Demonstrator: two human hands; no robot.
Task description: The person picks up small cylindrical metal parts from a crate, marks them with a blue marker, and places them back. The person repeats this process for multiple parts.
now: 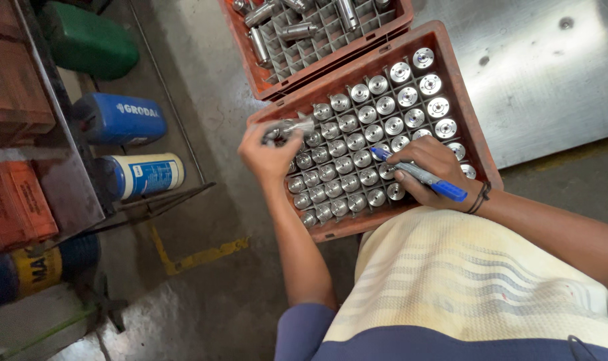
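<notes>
An orange plastic crate (pixel 467 112) with a grid insert stands on the floor, filled with several upright shiny metal cylinders (pixel 377 107). My left hand (pixel 267 155) is at the crate's left edge, closed around one metal cylinder (pixel 287 128) lifted out of its cell. My right hand (pixel 432 168) rests over the crate's near right part and grips a blue marker pen (pixel 421 174), its tip pointing left at the cylinder tops. A dark band sits on my right wrist.
A second orange crate (pixel 264 80) behind holds a few cylinders lying loose on its grid. A metal plate (pixel 551 73) lies at the right. Blue, white and green canisters (pixel 120 119) lie by a shelf on the left. Yellow floor marking (pixel 204 257) runs nearby.
</notes>
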